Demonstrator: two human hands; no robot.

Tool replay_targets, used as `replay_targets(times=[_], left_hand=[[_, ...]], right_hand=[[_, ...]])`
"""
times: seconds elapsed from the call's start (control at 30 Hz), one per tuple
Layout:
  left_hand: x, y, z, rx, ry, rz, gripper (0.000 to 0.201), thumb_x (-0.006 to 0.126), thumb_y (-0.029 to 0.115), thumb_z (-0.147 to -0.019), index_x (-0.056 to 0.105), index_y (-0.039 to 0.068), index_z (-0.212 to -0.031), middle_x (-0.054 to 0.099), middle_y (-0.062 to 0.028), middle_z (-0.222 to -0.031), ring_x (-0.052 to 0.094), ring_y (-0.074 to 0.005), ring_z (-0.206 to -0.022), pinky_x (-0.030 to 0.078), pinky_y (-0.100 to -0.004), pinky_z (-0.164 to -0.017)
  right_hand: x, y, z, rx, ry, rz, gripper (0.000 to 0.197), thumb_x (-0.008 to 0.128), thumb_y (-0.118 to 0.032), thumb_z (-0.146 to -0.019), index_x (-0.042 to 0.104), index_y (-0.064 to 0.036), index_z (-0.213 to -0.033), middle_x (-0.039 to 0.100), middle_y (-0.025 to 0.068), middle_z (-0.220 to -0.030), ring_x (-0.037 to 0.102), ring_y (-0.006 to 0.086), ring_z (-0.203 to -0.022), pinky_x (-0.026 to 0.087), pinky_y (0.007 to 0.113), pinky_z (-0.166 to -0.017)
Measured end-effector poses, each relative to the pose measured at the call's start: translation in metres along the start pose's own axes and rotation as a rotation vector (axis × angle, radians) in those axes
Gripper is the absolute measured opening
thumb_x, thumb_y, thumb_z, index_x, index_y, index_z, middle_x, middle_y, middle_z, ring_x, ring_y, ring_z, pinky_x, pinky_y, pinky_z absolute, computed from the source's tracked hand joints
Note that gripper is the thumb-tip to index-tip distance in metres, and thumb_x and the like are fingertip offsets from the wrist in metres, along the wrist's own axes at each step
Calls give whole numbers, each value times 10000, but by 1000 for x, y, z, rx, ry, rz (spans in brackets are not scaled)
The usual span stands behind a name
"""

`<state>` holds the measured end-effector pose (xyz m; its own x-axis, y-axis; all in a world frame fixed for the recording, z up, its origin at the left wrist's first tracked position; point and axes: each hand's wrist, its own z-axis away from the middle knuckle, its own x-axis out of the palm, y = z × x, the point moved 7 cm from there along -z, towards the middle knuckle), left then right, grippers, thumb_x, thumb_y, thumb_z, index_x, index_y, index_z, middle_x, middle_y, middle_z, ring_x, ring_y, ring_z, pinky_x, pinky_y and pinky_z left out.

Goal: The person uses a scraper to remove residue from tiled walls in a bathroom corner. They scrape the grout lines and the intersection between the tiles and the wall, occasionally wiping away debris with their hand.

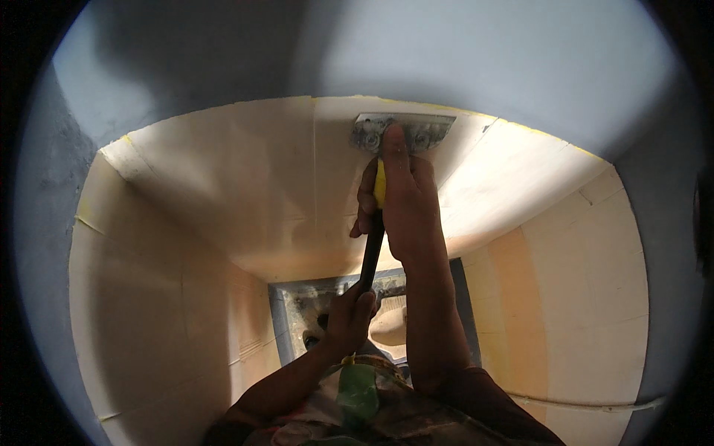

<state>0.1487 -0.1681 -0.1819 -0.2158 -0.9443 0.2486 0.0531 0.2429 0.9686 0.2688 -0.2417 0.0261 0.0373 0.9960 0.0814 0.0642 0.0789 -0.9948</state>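
A long-handled scraper (372, 249) with a wide metal blade (437, 128), a yellow neck and a black handle is held up against the cream tiled wall (275, 163). My right hand (410, 197) is closed round the neck, its thumb stretched up over the blade's base. Lower down, my left hand (346, 318) grips the end of the black handle. The blade lies just under the tiles' top edge, where a thin yellow line runs. My right hand covers part of the neck.
Grey wall (476, 52) rises above the tiles. Tiled walls close in on the left (149, 290) and right (587, 282). A thin pipe (580, 405) runs along the lower right. Far below, a pale rounded fixture (388, 327) shows on the dark-edged floor.
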Motion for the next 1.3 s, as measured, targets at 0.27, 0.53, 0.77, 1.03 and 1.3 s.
replay_targets(times=[0.27,0.53,0.77,1.03,1.3], left_hand=[[-19,15,7,18,84,-135,492,515,495,-1063,567,55,-848,505,24,-636,452,-63,-555,348,-281,-492],[-12,50,10,40,11,-147,377,523,337,-1085,621,-17,-1001,495,13,-607,459,-76,-562,385,-293,-526],[-4,45,12,15,63,-9,390,568,414,-1060,519,96,-839,444,49,-628,381,-44,-527,308,-262,-474],[-3,41,11,-1,72,-114,374,540,340,-1075,624,-17,-1004,519,1,-608,469,-80,-560,388,-300,-524],[-6,31,19,-13,62,-136,413,515,378,-1085,630,-16,-1039,502,19,-614,451,-77,-572,387,-302,-530]], right_hand=[[6,-4,1,36,-3,-64,688,424,-652,-1038,533,-55,-714,471,51,-526,485,186,-368,488,363,-385],[7,-9,4,66,27,-70,668,438,-666,-1028,509,-78,-721,435,32,-522,421,151,-366,389,328,-358],[7,-8,1,58,33,-114,646,459,-670,-1020,487,-97,-724,388,-2,-511,374,120,-368,335,294,-350],[8,-9,5,52,46,-84,644,463,-667,-1020,482,-102,-712,390,1,-514,362,113,-372,328,297,-348],[7,3,7,76,33,-104,643,472,-674,-1014,486,-97,-730,390,1,-526,367,117,-380,322,294,-358]])
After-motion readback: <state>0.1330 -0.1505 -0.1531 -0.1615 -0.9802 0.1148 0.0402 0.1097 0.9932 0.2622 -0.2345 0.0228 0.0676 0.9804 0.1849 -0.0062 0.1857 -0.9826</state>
